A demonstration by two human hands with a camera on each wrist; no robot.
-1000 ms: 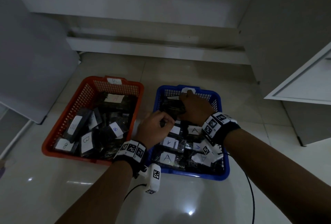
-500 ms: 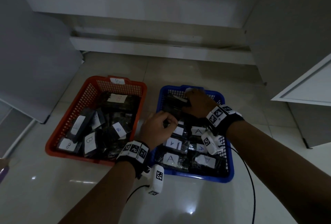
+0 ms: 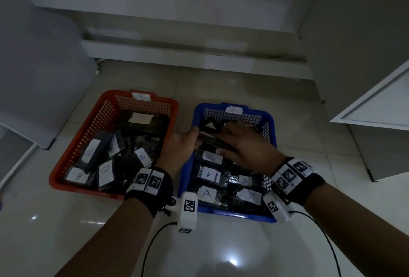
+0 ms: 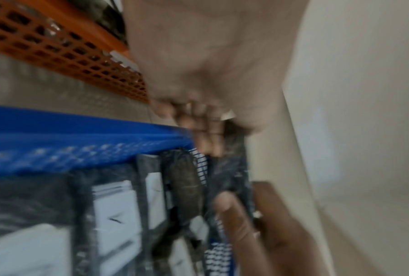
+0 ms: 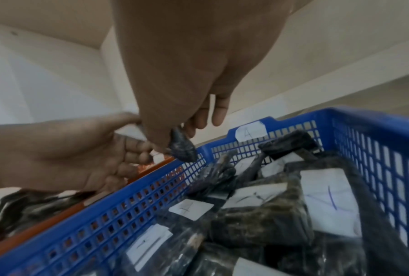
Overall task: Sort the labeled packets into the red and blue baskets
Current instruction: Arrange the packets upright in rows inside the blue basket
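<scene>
1. Head view shows both hands meeting over the far left part of the blue basket (image 3: 271,135), with one dark packet (image 3: 213,141) held between them above the packets already lying there
2. The left hand (image 3: 180,146) has its thumb and curled fingers clamped on the packet's left end; the right hand (image 3: 243,144) pinches the other end, fingers wrapped over the top
3. The held packet's label cannot be read from any view; a white patch shows at the left hand's fingers in the right wrist view, no letter legible
4. Packets in the blue basket carry A labels, and its far rim has an A tag (image 5: 250,131); the red basket (image 3: 66,166) just beside it holds B-labelled packets and a B tag (image 3: 141,96)
5. Judged step: checking or passing one packet mid-sort
6. Next move likely calls for turning the label up to read it, then one hand letting go so the other can drop the packet in the matching basket
</scene>
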